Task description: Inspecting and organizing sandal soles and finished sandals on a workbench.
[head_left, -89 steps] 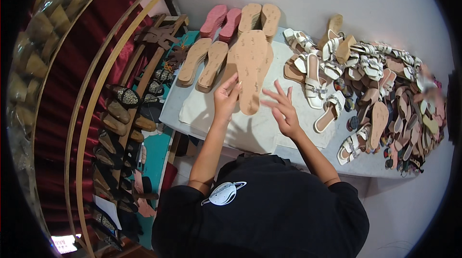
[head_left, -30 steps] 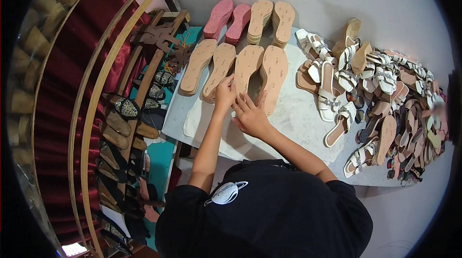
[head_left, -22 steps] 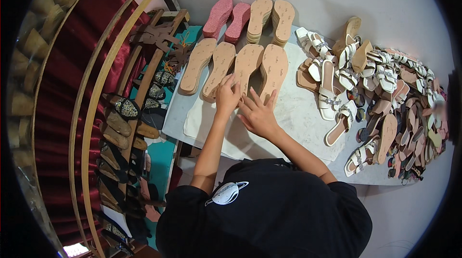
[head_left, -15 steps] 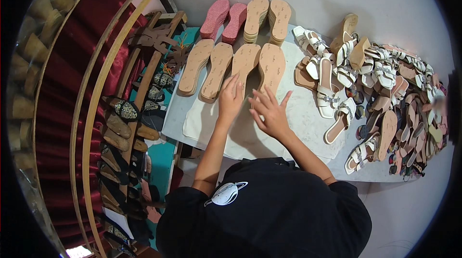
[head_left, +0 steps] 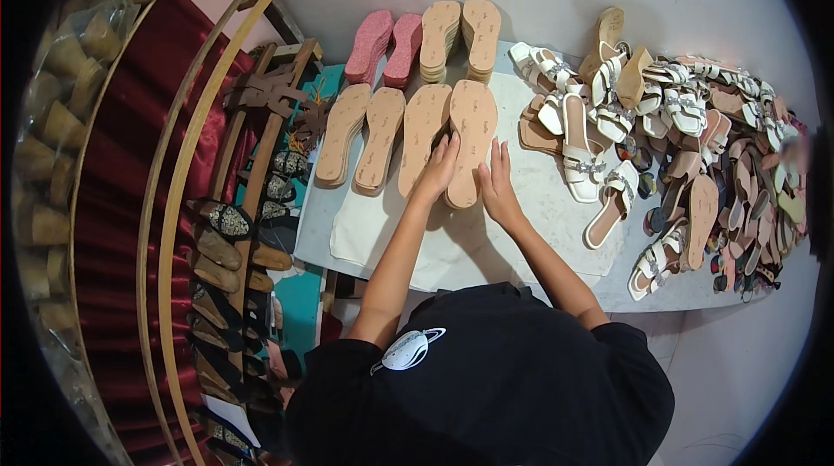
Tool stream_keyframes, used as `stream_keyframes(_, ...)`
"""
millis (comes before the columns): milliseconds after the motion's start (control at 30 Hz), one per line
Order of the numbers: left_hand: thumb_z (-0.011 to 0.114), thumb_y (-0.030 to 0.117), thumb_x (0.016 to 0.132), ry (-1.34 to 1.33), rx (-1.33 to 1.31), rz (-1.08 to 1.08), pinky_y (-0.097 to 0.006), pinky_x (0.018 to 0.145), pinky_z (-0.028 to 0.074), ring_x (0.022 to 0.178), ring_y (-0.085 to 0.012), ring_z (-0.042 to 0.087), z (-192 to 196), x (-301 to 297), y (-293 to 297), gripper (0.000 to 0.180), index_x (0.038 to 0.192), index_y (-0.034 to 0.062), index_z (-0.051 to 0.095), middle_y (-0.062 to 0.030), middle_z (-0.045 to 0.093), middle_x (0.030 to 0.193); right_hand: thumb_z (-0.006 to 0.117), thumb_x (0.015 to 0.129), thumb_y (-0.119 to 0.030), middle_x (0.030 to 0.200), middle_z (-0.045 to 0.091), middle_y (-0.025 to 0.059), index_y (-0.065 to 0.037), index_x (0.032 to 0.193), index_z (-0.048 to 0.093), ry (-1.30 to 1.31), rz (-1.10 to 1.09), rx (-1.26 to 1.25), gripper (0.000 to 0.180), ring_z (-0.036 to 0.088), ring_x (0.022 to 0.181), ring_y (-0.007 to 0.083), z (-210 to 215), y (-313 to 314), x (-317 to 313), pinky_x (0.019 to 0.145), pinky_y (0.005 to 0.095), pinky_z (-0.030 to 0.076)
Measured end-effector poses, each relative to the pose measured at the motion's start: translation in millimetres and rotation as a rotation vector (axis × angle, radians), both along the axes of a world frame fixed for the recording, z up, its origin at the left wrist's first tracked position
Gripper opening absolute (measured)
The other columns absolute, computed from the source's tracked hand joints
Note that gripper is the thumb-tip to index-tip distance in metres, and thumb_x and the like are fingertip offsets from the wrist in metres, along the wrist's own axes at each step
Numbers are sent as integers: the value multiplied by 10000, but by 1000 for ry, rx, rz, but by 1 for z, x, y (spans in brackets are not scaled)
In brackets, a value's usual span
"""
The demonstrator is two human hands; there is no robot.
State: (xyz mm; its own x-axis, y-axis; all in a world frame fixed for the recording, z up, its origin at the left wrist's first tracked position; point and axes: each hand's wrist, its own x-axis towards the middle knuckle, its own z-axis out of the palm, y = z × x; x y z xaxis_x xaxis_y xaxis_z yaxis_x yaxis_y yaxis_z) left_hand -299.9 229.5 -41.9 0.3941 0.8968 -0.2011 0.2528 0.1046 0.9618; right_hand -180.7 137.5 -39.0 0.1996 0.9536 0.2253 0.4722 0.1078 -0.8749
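Observation:
Tan insoles stand in stacks on a white sheet (head_left: pixel 373 231) over the table. My left hand (head_left: pixel 441 169) lies along the left side of the rightmost front stack of insoles (head_left: pixel 473 136), its fingers stretched out. On the other side of that stack is my right hand (head_left: pixel 499 188), fingers extended and upright, thumb close to the stack's edge. A neighbouring insole stack (head_left: pixel 426 123) sits just left of my left hand, its near end partly hidden by it. Two more tan stacks, a wide one (head_left: pixel 344 127) and a narrower one (head_left: pixel 380 132), stand farther left.
Behind are a pink stack (head_left: pixel 368 45), a narrower pink stack (head_left: pixel 404 45) and two tan stacks (head_left: pixel 440 32). White embellished sandals (head_left: pixel 584 166) and a heap of mixed footwear (head_left: pixel 747 197) cover the table's right. At left, a rack (head_left: pixel 248 197) holds shoes beside a wooden rail (head_left: pixel 165 205).
Both hands have come down from over the near ends of the two right-hand front stacks to either side of the rightmost one. The whole view has shifted slightly.

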Motion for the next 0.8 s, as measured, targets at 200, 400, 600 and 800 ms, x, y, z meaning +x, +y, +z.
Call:
stream_keyframes(200,252,567,879,-228,-280,-143,-317,1046,177,1302,-240,202,-3,17,6,732,1376,37,163,-133,200,1417,213,928,-419,1414,27,247,61,1350,35,306,-49,-65,664,-22,1318,360,-31,30,-1,1066,388,68)
stream_keyframes(400,286,605,852,-336,-340,-49,-317,1027,217,1277,-230,246,-7,17,11,770,1384,64,159,-109,227,1409,162,907,-516,1442,30,128,-55,1382,-23,685,64,-29,688,27,1330,254,-24,36,-13,1071,339,80)
stream_keyframes(600,327,588,850,-314,-336,3,-308,986,289,1218,-209,338,-4,26,8,730,1368,83,233,-96,306,1367,187,889,-559,1444,14,109,-91,1381,-77,878,84,-12,729,56,1327,233,-30,39,-13,1069,332,104)
stream_keyframes(800,282,617,847,-449,-354,-123,-317,1036,190,1286,-228,226,-34,19,22,773,1387,78,162,-105,219,1413,254,877,-566,1436,38,137,-63,1368,-128,859,53,30,800,95,1320,245,-24,37,-18,1064,328,132)
